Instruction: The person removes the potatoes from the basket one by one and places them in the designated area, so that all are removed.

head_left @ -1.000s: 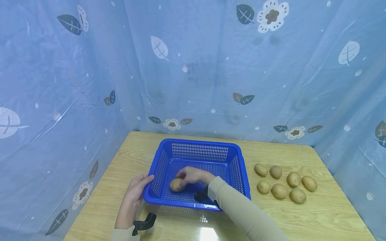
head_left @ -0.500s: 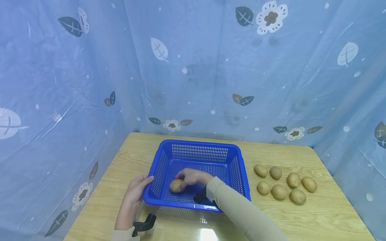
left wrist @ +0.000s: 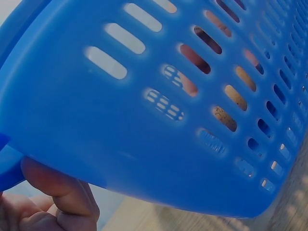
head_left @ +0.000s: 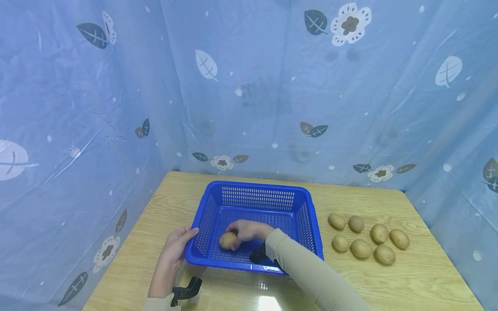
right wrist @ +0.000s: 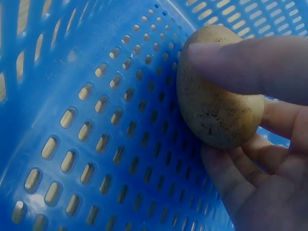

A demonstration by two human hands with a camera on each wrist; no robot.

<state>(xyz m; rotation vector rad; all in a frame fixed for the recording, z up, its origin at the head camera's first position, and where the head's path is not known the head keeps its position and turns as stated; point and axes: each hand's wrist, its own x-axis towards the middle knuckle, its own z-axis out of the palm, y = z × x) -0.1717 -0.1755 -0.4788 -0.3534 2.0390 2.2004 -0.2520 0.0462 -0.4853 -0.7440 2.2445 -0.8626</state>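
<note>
A blue plastic basket (head_left: 268,184) with slotted walls stands on the wooden table. Inside it, near the left end, my right hand (head_left: 246,230) grips a potato (head_left: 227,241) between thumb and fingers. The right wrist view shows that potato (right wrist: 219,103) close up, with dark specks on its skin and the thumb across it. My left hand (head_left: 178,245) holds the basket's left rim, thumb on top. From the left wrist view, curled fingers (left wrist: 67,190) appear under the rim, and bits of the potato show through the slots.
Several loose potatoes (head_left: 361,249) lie in two rough rows on the table (head_left: 428,276), right of the basket. A blue patterned curtain (head_left: 249,108) hangs behind the table and along both sides. Each wrist carries a black strap mount (head_left: 187,290).
Almost nothing differs. The right hand and its potato have shifted very slightly within the basket, while the left hand stays on the rim.
</note>
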